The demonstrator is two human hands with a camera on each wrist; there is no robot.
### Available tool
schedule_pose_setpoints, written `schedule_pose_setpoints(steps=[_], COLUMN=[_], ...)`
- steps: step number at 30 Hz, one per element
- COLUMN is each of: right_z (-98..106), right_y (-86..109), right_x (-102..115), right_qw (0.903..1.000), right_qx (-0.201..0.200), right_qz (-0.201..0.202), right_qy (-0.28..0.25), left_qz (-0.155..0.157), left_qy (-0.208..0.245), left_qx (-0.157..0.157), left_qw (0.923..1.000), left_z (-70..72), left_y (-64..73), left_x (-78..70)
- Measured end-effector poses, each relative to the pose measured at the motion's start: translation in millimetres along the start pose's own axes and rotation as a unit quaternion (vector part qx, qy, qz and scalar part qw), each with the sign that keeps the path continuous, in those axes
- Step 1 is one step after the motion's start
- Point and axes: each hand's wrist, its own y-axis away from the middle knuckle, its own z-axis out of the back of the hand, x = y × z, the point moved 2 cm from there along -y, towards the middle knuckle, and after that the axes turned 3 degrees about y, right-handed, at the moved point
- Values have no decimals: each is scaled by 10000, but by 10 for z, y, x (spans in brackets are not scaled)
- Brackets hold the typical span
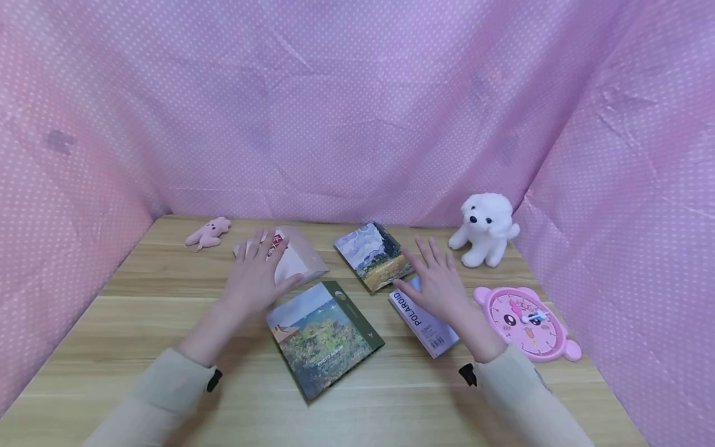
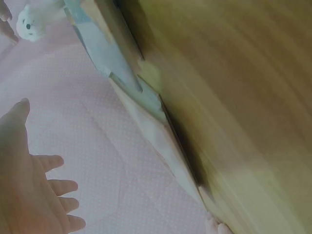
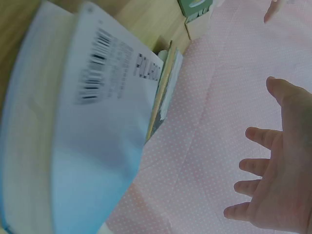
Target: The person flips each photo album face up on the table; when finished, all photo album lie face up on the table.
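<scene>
Pink dotted cloth (image 1: 357,112) hangs beyond the wooden table (image 1: 156,323). The left hand (image 1: 256,273), fingers spread, grasps nothing above a pale packet (image 1: 306,253), perhaps a book, toward the table's far edge. The right hand (image 1: 438,282), equally spread and empty, hovers over the lavender POLAROID book (image 1: 427,326), nearer the right edge; only the right wrist view shows its cream side (image 3: 31,122).
</scene>
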Motion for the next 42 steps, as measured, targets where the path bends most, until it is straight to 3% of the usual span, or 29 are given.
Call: schedule_pose_setpoints(steps=[7, 14, 26, 36, 42], right_z=[42, 93, 76, -237, -497], right_y=[-172, -402, -867, -1194, -1358], right_x=[46, 140, 419, 648, 773], right_qw=[9995, 9992, 9979, 9926, 9834], right_qx=[-212, -167, 263, 345, 353], right_qz=[212, 342, 598, 1113, 1739], right_qy=[58, -80, -25, -331, -385], left_qz=[82, 118, 224, 299, 335], left_qy=[-35, -58, 5, 281, 464], left_qx=[43, 132, 171, 417, 531], left_qw=[10000, 9998, 9996, 9983, 9969], left_z=[28, 37, -19, -248, -396], left_y=[-130, -310, -541, -684, -727], left_x=[98, 234, 392, 605, 762])
